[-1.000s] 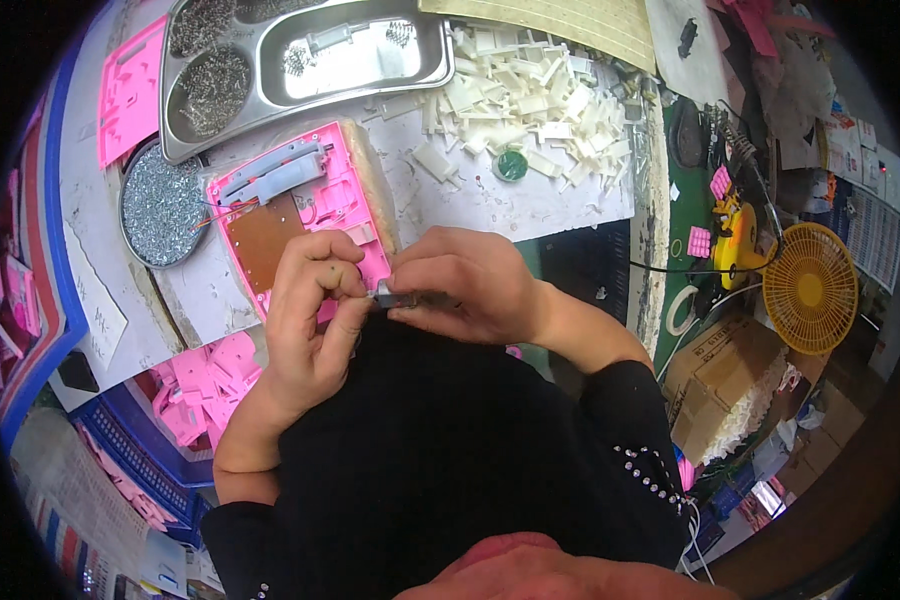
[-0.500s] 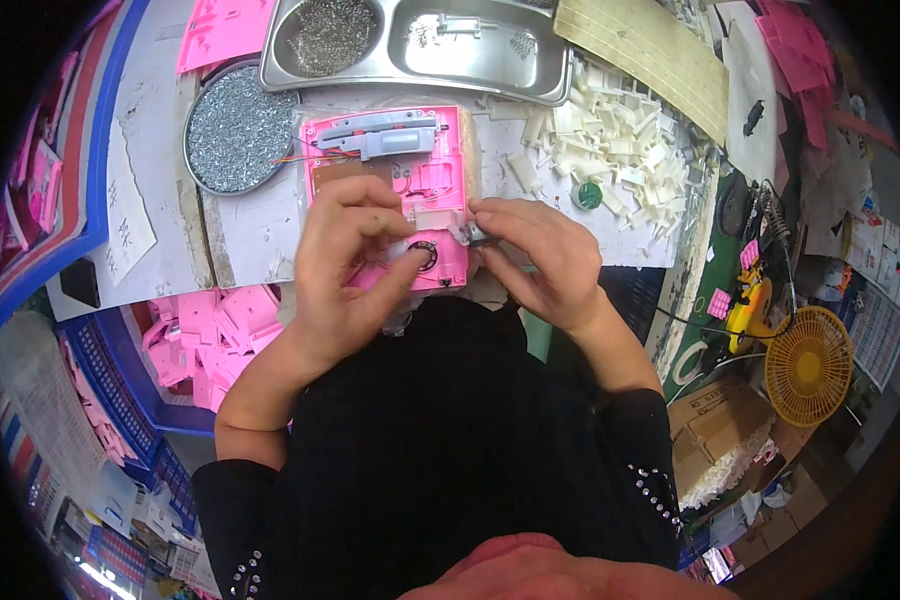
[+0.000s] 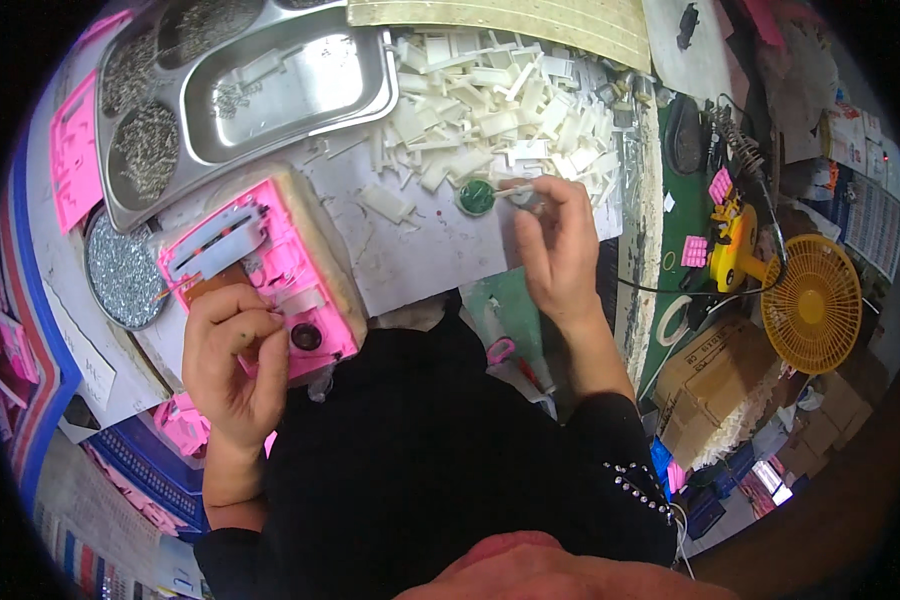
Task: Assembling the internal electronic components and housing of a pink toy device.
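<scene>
My right hand pinches a thin pale stick between thumb and fingers. The stick's tip is at a small round pot of green paste. My left hand is curled beside the near left part of a pink plastic housing, thumb against fingers; whatever it holds, if anything, is too small to make out. Inside the housing lie a grey elongated part, a dark round part and a whitish strip. The housing rests on a pale padded block.
White plastic pieces are heaped beyond the pot. A metal compartment tray with small screws stands far left, next to a round dish of silvery small parts. A yellow fan, cable and carton are at the right.
The view has swung to the right. My right hand has left the housing and now holds the stick at the green pot. My left hand has drawn back slightly from the dark round part.
</scene>
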Available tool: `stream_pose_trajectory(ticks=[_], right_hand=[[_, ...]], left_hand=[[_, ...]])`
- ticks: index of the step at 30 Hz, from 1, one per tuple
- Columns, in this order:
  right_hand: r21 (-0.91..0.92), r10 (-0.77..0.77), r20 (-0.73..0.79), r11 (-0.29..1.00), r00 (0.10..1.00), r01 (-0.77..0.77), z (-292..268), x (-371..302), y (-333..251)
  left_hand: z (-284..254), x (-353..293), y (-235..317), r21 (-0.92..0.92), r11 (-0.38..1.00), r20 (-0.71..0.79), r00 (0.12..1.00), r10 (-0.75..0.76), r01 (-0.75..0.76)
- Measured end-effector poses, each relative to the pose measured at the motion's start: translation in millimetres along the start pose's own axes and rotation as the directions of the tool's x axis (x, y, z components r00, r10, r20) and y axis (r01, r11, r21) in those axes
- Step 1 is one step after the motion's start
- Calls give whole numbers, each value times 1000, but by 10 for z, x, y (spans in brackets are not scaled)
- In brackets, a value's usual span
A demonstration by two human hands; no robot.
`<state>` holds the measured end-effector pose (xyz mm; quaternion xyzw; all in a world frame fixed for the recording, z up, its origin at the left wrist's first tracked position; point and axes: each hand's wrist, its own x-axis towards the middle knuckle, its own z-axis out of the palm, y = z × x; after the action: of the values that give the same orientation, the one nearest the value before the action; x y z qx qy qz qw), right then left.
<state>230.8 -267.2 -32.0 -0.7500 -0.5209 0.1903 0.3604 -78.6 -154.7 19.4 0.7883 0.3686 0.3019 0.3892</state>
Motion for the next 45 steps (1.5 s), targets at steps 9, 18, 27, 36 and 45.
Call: stream_pose_trajectory(ticks=[9, 18, 27, 36, 45], right_hand=[[112, -292, 154, 954, 944, 277, -11, 224, 163], [125, -284, 235, 957, 930, 261, -27, 172, 284], [166, -227, 188, 966, 956, 197, -53, 142, 259], [179, -190, 152, 970, 970, 162, -77, 2, 256], [264, -85, 24, 961, 996, 76, 59, -170, 112]], left_hand=[[55, 175, 49, 48, 997, 72, 995, -71, 68], [11, 225, 7, 60, 996, 98, 993, -71, 66], [-112, 176, -38, 22, 993, 118, 986, -119, 117], [-233, 68, -57, 11, 992, 94, 987, -128, 128], [-339, -170, -90, 2, 992, 29, 992, -123, 123]])
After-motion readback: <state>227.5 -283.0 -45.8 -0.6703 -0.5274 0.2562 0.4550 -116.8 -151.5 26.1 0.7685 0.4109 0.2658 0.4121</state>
